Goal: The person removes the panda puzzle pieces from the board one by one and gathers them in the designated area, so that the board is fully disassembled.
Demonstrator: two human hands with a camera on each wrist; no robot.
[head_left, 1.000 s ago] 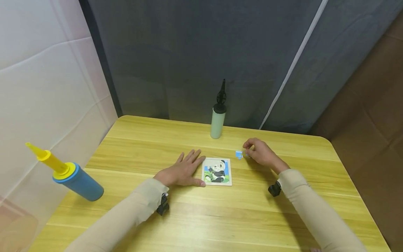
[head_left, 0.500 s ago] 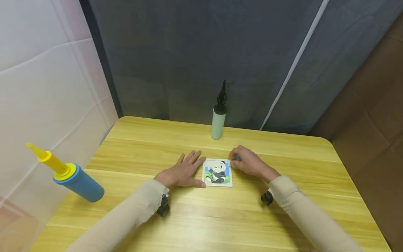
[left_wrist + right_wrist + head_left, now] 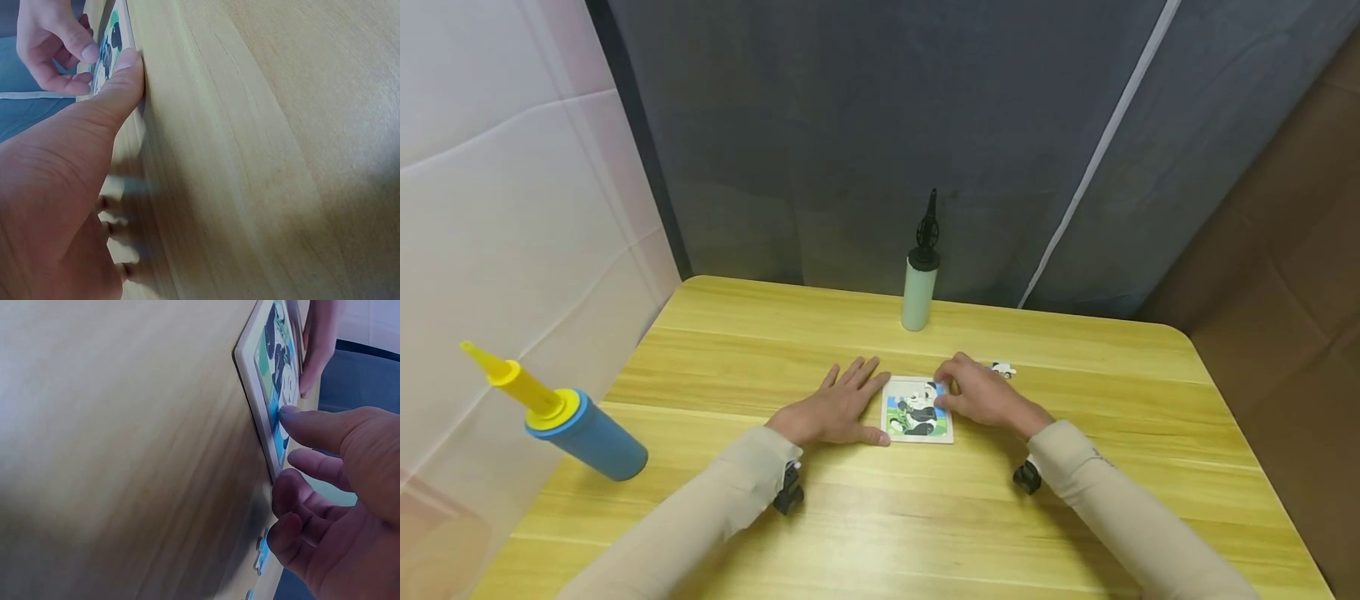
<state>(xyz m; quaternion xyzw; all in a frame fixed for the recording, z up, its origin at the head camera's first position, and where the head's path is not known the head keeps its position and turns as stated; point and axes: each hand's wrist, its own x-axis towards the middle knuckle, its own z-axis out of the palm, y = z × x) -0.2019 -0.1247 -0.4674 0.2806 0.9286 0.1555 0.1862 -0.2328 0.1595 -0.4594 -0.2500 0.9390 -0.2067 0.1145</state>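
Right hand [image 3: 985,393] shifted: fingers [image 3: 290,490] parted, thumb [image 3: 325,428] on puzzle [image 3: 916,417]

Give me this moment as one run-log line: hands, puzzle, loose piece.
left hand: on left edge of panda puzzle; right hand: at puzzle's upper right corner; loose puzzle piece: on table beside right hand

Cloth-screened workspace, wider premises unidentifiable: wood-grain worktop [image 3: 880,525] is enclosed by grey curtain [image 3: 850,150], white sheet [image 3: 512,217], brown sheet [image 3: 1285,242].

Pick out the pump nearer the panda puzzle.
The pale green, black-topped pump, behind the panda puzzle; the blue, yellow-topped pump is farther off, leftward.
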